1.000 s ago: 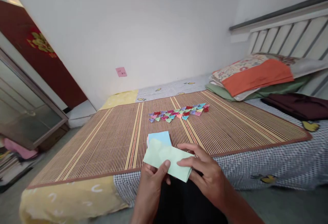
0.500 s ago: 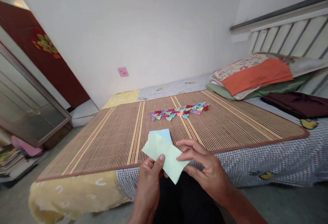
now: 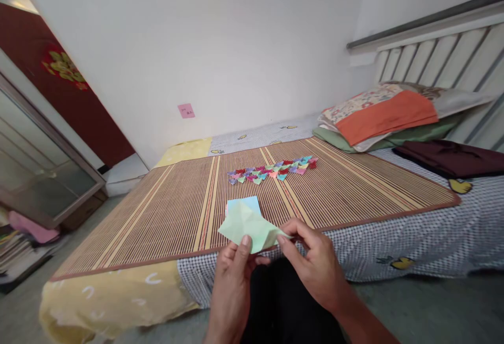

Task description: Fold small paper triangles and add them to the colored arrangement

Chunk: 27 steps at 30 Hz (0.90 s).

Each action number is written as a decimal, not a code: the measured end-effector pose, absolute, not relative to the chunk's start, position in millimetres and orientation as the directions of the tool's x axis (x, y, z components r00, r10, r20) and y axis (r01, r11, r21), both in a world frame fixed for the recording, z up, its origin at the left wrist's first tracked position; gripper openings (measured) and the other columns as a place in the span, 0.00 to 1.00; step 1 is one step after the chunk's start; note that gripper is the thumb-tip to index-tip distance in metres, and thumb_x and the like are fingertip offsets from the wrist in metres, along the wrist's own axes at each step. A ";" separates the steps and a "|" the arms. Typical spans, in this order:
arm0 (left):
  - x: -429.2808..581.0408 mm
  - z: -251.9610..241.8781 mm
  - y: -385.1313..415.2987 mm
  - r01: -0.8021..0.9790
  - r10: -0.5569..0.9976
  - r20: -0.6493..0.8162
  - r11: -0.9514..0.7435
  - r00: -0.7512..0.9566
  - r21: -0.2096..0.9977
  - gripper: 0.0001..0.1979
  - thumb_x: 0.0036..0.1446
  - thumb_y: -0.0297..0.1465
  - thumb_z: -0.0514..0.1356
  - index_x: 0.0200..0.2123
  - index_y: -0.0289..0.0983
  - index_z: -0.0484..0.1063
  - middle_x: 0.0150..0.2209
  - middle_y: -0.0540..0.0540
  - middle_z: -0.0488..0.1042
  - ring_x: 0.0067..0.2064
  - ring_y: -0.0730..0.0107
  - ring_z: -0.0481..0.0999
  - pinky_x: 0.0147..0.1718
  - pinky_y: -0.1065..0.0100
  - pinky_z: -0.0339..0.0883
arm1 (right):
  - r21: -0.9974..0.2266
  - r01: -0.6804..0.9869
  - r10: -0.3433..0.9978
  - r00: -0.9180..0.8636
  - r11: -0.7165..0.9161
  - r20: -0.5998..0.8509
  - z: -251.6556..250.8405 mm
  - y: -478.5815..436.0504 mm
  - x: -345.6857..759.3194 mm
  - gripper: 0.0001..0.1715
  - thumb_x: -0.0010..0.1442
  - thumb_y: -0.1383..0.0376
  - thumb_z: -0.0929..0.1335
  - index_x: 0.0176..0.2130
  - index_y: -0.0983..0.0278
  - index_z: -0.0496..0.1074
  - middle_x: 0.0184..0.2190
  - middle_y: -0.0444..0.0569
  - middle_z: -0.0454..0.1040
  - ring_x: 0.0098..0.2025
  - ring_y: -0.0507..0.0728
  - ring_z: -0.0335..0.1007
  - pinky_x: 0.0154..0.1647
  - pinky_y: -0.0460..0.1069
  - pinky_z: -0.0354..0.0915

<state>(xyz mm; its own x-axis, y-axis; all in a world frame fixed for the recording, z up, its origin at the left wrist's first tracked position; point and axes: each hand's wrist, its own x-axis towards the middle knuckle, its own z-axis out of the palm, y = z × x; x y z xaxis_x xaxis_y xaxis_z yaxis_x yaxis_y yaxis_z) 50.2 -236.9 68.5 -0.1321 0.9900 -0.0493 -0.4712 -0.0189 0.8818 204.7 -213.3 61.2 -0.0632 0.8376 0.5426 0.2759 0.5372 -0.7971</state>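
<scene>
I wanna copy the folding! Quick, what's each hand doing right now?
Left hand: closed on the light green paper, thumb on top.
Right hand: closed too, pinching that paper's pointy end between thumb and fingers.

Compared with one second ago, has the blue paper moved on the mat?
No. Judged against the striped mat, the blue paper lies in the same place; only the view shifted slightly.
</scene>
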 end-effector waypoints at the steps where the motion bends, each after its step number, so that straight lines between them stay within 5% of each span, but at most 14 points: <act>1: 51.1 67.8 -238.4 -0.455 0.991 -0.039 -0.025 -0.130 0.890 0.18 0.55 0.36 0.70 0.46 0.32 0.81 0.43 0.37 0.82 0.41 0.59 0.80 0.36 0.64 0.76 | -0.803 0.280 0.842 -0.043 0.527 0.538 61.0 -214.3 203.2 0.11 0.67 0.66 0.65 0.31 0.61 0.67 0.27 0.43 0.71 0.29 0.53 0.70 0.32 0.46 0.65; 12: 58.1 67.6 -242.6 -0.454 0.987 -0.027 -0.048 -0.156 0.890 0.17 0.53 0.41 0.71 0.39 0.33 0.82 0.38 0.39 0.83 0.35 0.62 0.81 0.32 0.67 0.75 | -0.856 0.168 0.870 -0.031 0.489 0.492 58.9 -221.6 201.6 0.12 0.67 0.64 0.64 0.30 0.61 0.66 0.27 0.44 0.71 0.30 0.53 0.71 0.32 0.46 0.66; 17: 59.6 63.4 -242.6 -0.393 0.983 -0.005 -0.068 -0.183 0.917 0.16 0.47 0.35 0.75 0.36 0.33 0.81 0.34 0.41 0.83 0.30 0.66 0.79 0.31 0.68 0.74 | -0.866 0.112 0.873 -0.039 0.488 0.487 58.3 -221.6 202.2 0.12 0.67 0.64 0.65 0.30 0.61 0.65 0.29 0.45 0.71 0.30 0.53 0.71 0.32 0.46 0.66; 27: 61.7 62.5 -239.7 -0.506 0.984 -0.069 -0.024 -0.165 0.862 0.14 0.47 0.33 0.75 0.35 0.32 0.81 0.32 0.42 0.83 0.29 0.66 0.81 0.26 0.71 0.72 | -0.855 0.222 0.882 -0.059 0.469 0.468 61.2 -224.8 198.5 0.13 0.66 0.62 0.66 0.29 0.62 0.66 0.25 0.41 0.66 0.27 0.52 0.65 0.28 0.45 0.60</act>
<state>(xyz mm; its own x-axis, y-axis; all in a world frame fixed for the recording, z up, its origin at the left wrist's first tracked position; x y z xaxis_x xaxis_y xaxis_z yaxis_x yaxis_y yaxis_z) 61.7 -239.7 62.5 -0.1647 0.9839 -0.0694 -0.5058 -0.0238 0.8623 198.5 -224.8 61.2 -0.0594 0.8816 0.4682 0.2216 0.4689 -0.8550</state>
